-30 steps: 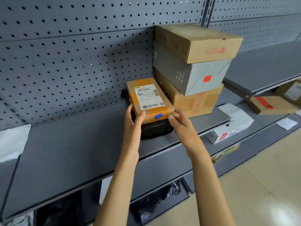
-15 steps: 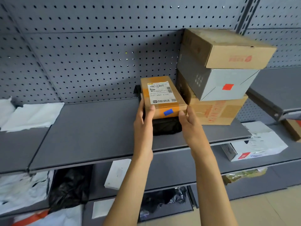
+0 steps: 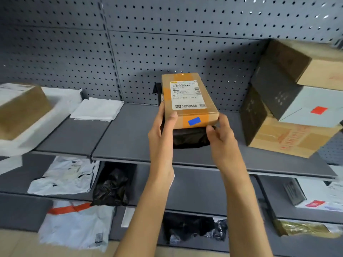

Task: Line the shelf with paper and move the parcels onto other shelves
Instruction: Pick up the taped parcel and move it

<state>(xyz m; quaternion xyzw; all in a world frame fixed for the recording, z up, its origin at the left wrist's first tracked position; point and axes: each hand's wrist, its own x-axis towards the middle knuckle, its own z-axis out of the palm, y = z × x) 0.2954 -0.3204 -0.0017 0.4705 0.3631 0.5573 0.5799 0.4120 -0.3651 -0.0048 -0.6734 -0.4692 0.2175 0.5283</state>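
Both hands, the left hand (image 3: 161,130) and right hand (image 3: 220,135), clasp the stacked small box (image 3: 187,101) and black parcel (image 3: 191,137), apparently carrying them toward nine o'clock, freeing the shelf (image 3: 130,138) for paper.

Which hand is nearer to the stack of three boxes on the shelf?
Right. The right hand grips the small labelled box on the side facing the stack of three boxes; the left hand grips the far side.

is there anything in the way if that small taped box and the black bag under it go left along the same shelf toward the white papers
Nothing visible blocks it. Both hands, left hand and right hand, grip the small taped box with the black bag beneath it. The shelf is bare from there to the folded white paper.
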